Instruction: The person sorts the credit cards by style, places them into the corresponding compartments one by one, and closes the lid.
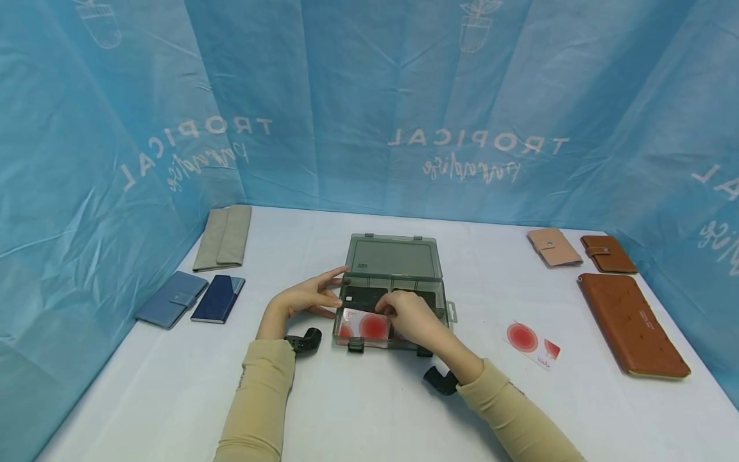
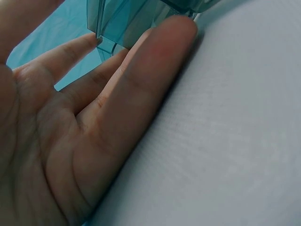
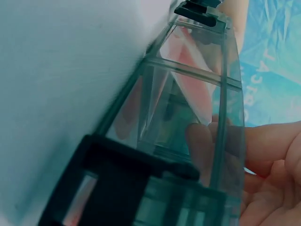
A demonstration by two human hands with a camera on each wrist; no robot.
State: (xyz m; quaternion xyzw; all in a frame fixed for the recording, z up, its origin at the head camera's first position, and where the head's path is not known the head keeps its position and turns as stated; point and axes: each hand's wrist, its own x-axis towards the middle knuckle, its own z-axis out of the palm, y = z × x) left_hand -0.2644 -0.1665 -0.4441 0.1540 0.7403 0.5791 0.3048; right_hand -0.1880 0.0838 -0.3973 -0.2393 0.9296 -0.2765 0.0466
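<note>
Head view: left hand [image 1: 308,296] flat, fingers straight and together, touching left end of clear box [image 1: 392,301] at mid-counter [image 1: 358,410]. Right hand [image 1: 412,317] curled over box front, fingers pinching red-dot card [image 1: 365,326]. Card lies in front compartment, long axis left-right. Box lid open, tilted away.

Left wrist view: fingers [image 2: 141,84] extended, side by side, tips against box corner [image 2: 117,23].

Right wrist view: fingers [image 3: 200,141] seen through box wall [image 3: 188,108], inside; grip unclear here.
</note>
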